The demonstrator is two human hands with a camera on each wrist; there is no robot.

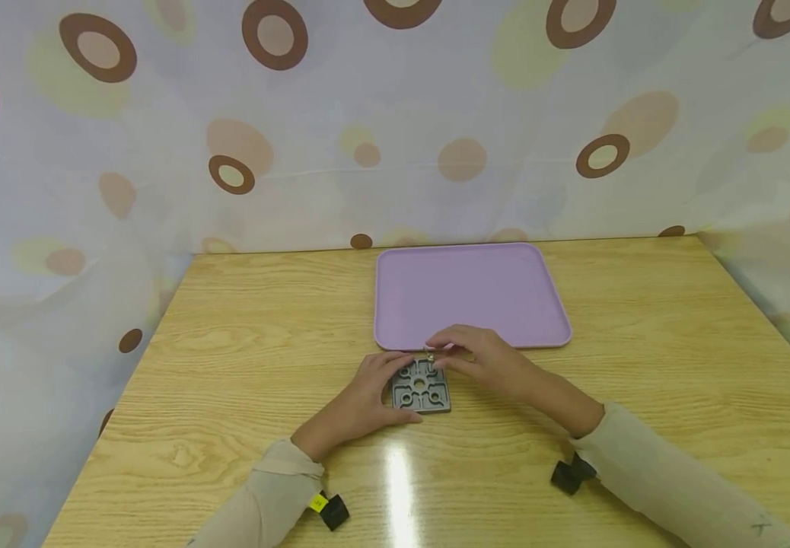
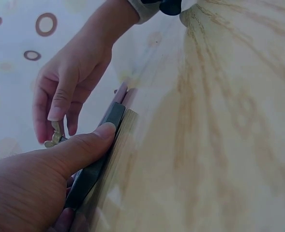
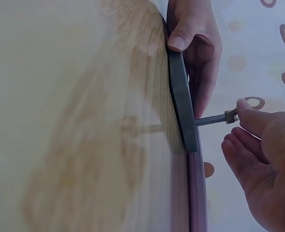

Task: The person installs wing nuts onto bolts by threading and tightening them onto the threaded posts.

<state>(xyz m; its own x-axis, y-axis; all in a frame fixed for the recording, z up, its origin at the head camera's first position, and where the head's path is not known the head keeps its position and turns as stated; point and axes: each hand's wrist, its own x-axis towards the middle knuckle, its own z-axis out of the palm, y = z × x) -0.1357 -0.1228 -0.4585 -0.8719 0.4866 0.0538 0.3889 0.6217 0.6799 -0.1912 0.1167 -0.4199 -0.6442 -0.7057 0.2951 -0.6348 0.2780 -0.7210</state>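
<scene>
A square grey metal plate (image 1: pixel 421 396) with raised ribs and round holes lies on the wooden table. My left hand (image 1: pixel 364 399) grips it from the left, thumb on the near edge and fingers at the far edge. From the plate's far right corner rises a threaded bolt (image 3: pixel 211 120), plain in the right wrist view. A brass-coloured wing nut (image 3: pixel 231 116) sits near the bolt's upper end. My right hand (image 1: pixel 487 361) pinches this wing nut between thumb and forefinger. Its other fingers are partly hidden in the head view.
Just behind the plate lies a shallow purple tray (image 1: pixel 466 293), its near rim close to both hands. A patterned cloth (image 1: pixel 402 205) hangs around the back and sides of the wooden table (image 1: pixel 265 327). Black devices (image 1: pixel 566 477) are strapped at both wrists.
</scene>
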